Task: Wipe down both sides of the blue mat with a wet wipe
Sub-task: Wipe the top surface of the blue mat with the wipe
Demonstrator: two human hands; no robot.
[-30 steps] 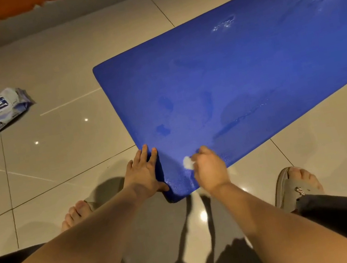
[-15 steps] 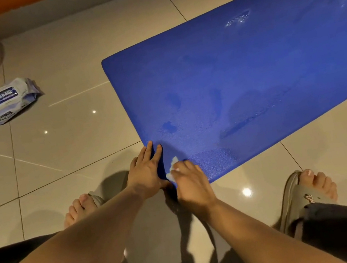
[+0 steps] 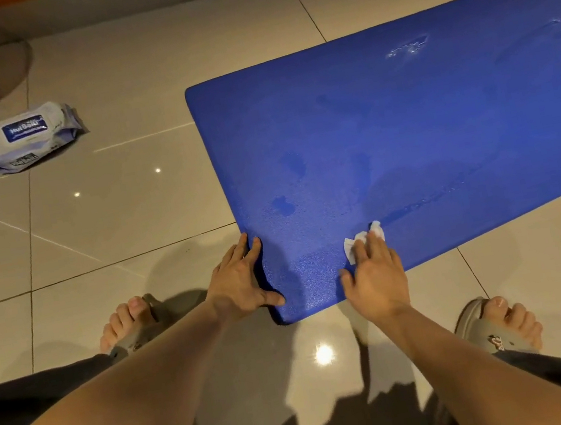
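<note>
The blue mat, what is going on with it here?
A person bends over the flat blue foam mat on the tiled floor. The left hand rests on the mat's near corner, while the right hand presses a white wet wipe onto it near the front edge. The mat shows damp streaks. A white-and-blue pack of wipes lies apart on the left.

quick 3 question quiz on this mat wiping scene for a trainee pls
1. True or false: the right hand presses the wet wipe on the blue mat.
2. The left hand rests: A on a chair, B at the mat's near corner, C in the air?
3. Fill in: the wipes pack lies on the ____, off the mat.
Key: 1 true; 2 B; 3 floor.
</note>
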